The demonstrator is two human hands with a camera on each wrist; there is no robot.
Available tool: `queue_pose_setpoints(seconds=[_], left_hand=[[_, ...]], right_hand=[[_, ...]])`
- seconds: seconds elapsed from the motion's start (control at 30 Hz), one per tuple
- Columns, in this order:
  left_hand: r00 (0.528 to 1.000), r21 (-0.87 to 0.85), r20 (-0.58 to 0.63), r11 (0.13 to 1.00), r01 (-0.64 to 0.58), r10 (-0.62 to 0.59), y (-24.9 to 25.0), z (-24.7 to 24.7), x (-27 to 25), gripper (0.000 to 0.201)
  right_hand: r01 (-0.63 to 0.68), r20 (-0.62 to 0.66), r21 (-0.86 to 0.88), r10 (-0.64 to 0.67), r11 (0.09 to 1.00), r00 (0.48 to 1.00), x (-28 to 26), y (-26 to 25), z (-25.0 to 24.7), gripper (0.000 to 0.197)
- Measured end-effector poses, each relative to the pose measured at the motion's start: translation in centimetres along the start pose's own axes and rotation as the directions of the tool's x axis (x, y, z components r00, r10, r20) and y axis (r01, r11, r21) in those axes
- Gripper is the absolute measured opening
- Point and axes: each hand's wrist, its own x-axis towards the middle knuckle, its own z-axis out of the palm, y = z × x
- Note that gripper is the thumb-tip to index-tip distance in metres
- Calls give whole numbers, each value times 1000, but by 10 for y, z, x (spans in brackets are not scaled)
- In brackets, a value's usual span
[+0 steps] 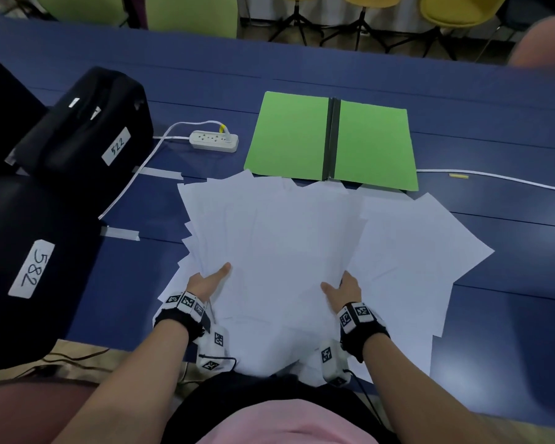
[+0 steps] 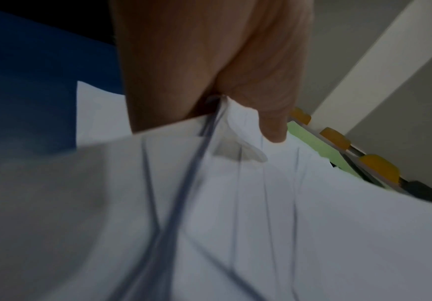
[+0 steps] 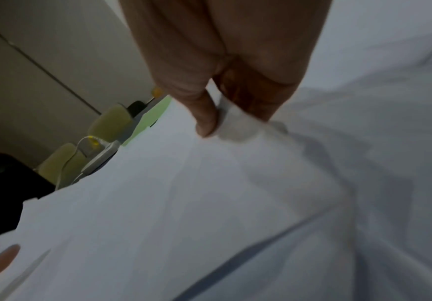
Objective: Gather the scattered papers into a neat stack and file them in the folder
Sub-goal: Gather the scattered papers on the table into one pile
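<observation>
A loose, uneven bundle of white papers [image 1: 279, 245] is lifted at its near end above the blue table [image 1: 494, 331]. My left hand [image 1: 205, 280] pinches the bundle's left edge, thumb on top, fingers hidden underneath; the left wrist view shows the thumb [image 2: 271, 122] pressing on the sheets [image 2: 235, 203]. My right hand [image 1: 343, 290] pinches the right edge the same way, its thumb [image 3: 204, 120] lying on the papers [image 3: 183, 203]. More white sheets [image 1: 423, 251] lie fanned on the table to the right. The green folder [image 1: 334, 139] lies open and flat just beyond the papers.
Two black bags with numbered labels [image 1: 87, 129] [image 1: 20, 267] stand at the left. A white power strip [image 1: 213, 141] with its cable lies left of the folder, and another white cable [image 1: 494, 177] runs to the right. Green and yellow chairs [image 1: 455, 11] stand behind the table.
</observation>
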Motion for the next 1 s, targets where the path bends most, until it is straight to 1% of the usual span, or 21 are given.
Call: queue_pose_setpoints(seconds=[0.07, 0.1, 0.13, 0.23, 0.27, 0.33, 0.37, 0.4, 0.43, 0.47, 0.5, 0.53, 0.57, 0.67, 0.73, 0.77, 0.8, 0.87, 0.9, 0.93, 1.0], left_hand=[[1000, -69, 10, 997, 24, -23, -1, -4, 11, 120], [999, -89, 13, 995, 37, -36, 2, -5, 10, 118], [999, -92, 15, 995, 36, -35, 5, -5, 8, 110], [998, 17, 12, 998, -55, 55, 6, 2, 3, 65], [997, 58, -10, 996, -72, 73, 4, 5, 5, 59], [996, 83, -53, 994, -66, 71, 3, 10, 4, 54], [994, 99, -81, 993, -63, 71, 2, 12, 5, 51], [992, 125, -105, 990, -57, 71, 2, 13, 5, 49], [991, 151, -117, 987, -49, 67, 3, 15, 4, 46], [989, 177, -125, 983, -52, 75, 3, 17, 4, 43], [988, 207, -130, 977, -51, 79, 4, 18, 4, 40], [987, 227, -135, 973, -50, 83, 5, 19, 2, 38], [987, 238, -133, 970, -52, 86, 6, 19, 3, 37], [988, 237, -121, 969, -61, 92, 6, 20, 6, 29], [990, 242, -118, 969, -50, 80, 7, 20, 5, 13], [991, 238, -116, 970, -38, 68, 9, 20, 3, 13], [992, 229, -115, 973, -33, 61, 12, 19, 0, 22], [991, 201, -123, 979, -31, 57, 15, 12, -3, 42], [989, 200, -132, 979, -37, 64, 17, 8, -3, 47], [988, 211, -141, 977, -38, 69, 17, 4, -3, 49], [988, 239, -139, 970, -37, 72, 13, -4, 0, 48]], right_hand=[[2, -55, 5, -2, 1000, 998, 0, 2, -3, 54], [5, -29, -20, -6, 1000, 1000, -1, 3, -4, 52], [34, 13, -63, -33, 997, 999, -3, 3, -3, 50], [106, 178, -174, -75, 979, 981, -7, 0, 1, 46], [128, 187, -159, -98, 979, 978, -6, -2, 1, 47], [141, 118, -82, -131, 987, 984, -1, -5, -5, 48], [117, 20, -41, -116, 992, 993, 3, -5, -11, 49], [66, -112, -17, -68, 998, 991, 8, -3, -21, 51], [-23, -242, 7, 24, 1000, 970, 13, 0, -33, 54], [-131, -334, 38, 136, 991, 932, 16, 4, -45, 58], [-230, -378, 76, 242, 970, 894, 19, 8, -56, 63], [-294, -385, 113, 314, 949, 868, 22, 11, -64, 68], [-319, -369, 148, 351, 936, 860, 24, 13, -70, 72], [-292, -239, 220, 341, 931, 909, 29, 9, -76, 78], [-283, -152, 264, 330, 922, 932, 27, 0, -74, 77], [-271, -137, 286, 319, 919, 938, 27, -3, -73, 72], [-232, -144, 284, 281, 930, 949, 27, -4, -73, 63], [-145, -168, 223, 184, 964, 968, 28, 1, -73, 29], [-131, -165, 196, 165, 972, 972, 27, 6, -74, 12], [-130, -148, 167, 155, 977, 977, 27, 12, -77, 7], [-212, -114, 143, 229, 967, 967, 25, 27, -84, 20]])
